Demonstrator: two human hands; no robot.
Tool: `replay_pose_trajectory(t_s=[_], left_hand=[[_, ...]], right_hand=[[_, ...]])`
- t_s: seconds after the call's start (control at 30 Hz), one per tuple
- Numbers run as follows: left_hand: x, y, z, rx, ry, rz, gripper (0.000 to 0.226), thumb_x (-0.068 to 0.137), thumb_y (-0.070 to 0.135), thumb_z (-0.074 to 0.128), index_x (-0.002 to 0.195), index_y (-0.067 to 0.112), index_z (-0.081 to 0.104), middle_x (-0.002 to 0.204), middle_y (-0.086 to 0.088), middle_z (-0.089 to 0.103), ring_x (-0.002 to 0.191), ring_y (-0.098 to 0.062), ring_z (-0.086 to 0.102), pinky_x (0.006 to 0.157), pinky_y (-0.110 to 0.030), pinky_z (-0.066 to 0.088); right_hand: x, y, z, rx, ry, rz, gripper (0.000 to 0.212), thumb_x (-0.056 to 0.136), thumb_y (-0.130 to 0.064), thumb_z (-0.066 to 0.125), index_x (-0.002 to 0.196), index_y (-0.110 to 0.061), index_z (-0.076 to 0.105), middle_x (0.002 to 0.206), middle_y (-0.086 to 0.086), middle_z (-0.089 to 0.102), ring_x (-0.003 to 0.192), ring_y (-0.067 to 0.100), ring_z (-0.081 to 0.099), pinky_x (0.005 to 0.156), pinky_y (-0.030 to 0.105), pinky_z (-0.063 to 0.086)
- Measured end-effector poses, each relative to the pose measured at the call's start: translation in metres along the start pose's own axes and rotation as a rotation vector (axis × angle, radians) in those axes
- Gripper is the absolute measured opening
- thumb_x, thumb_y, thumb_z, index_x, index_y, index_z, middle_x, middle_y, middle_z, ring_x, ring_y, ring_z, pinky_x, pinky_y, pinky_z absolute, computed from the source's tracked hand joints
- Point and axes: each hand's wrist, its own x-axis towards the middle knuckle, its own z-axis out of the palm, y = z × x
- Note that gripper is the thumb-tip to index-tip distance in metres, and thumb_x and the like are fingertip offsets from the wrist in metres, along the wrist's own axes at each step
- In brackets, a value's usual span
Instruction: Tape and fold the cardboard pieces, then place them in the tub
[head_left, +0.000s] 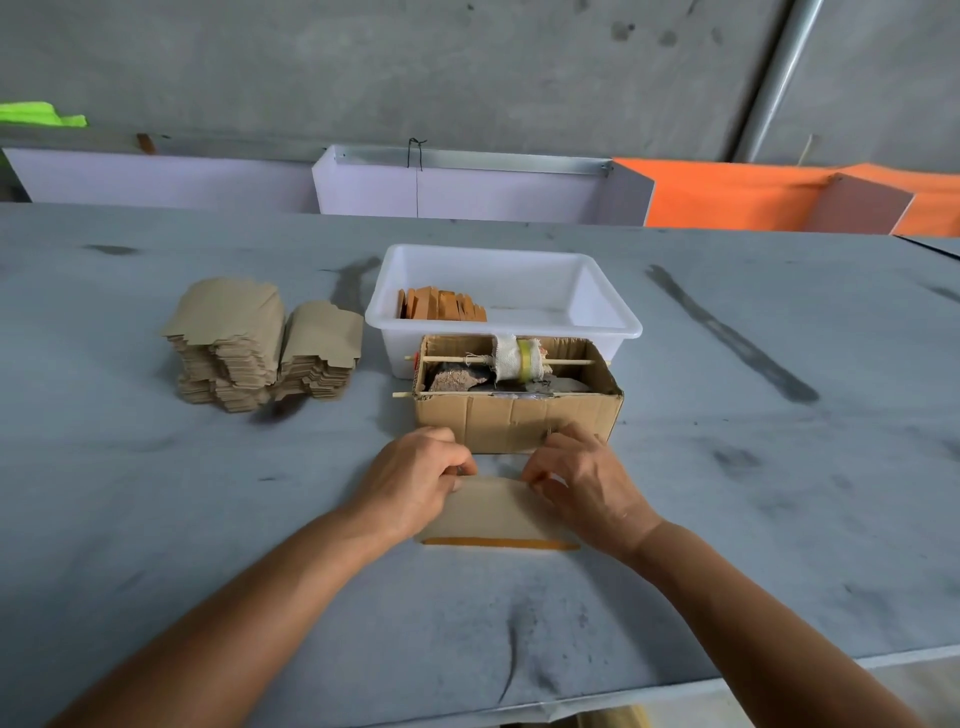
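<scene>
Your left hand (415, 475) and right hand (584, 480) both have their fingers curled onto the far edge of the cardboard piece (493, 512), which lies flat on the desk (156, 519) near its front edge, just in front of the open cardboard box (514, 421). An orange-yellow tape strip (498, 543) runs along the piece's near edge. It looks as if you are starting the fold, though your fingertips hide the exact grip, so I cannot say whether the far edge is lifted yet.

To do this well, keep both hands level so the crease forms parallel to the taped edge. Bring the far edge toward the strip evenly. Check that the corners meet before you press it onto the adhesive, since a skewed bond will be hard to undo.

The white tub (613, 322) sits behind the box, toward the middle of the desk, with a row of finished orange-edged pieces (441, 304) standing in its left end. A stack of unfolded blanks (249, 348) waits to the left of the tub. The tape roll (522, 358) hangs on a stick across the box.

The desk is covered in grey, smudged sheeting. Behind it stand pale and orange panels against a bare concrete wall.
</scene>
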Motion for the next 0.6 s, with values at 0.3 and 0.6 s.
replay_pose_trajectory(t_s=[0.3, 0.6], left_hand=[[-0.006, 0.007, -0.013, 0.338, 0.029, 0.386, 0.021, 0.054, -0.010, 0.080, 0.058, 0.007, 0.068, 0.059, -0.006, 0.053, 0.058, -0.022, 0.056, 0.043, -0.023, 0.043], [-0.004, 0.021, -0.012, 0.654, -0.146, 0.487, 0.032, 0.048, 0.010, 0.089, 0.074, 0.020, 0.072, 0.061, 0.006, 0.055, 0.062, -0.010, 0.056, 0.046, -0.020, 0.036]], right_hand=[[0.002, -0.008, -0.011, -0.351, -0.038, -0.263, 0.022, 0.055, 0.000, 0.081, 0.058, -0.019, 0.069, 0.062, -0.003, 0.057, 0.064, 0.020, 0.058, 0.058, 0.026, 0.048], [-0.008, -0.009, 0.000, -0.366, -0.222, -0.052, 0.041, 0.091, -0.004, 0.037, 0.116, -0.024, 0.063, 0.109, -0.001, 0.054, 0.102, 0.020, 0.045, 0.082, 0.028, 0.035]])
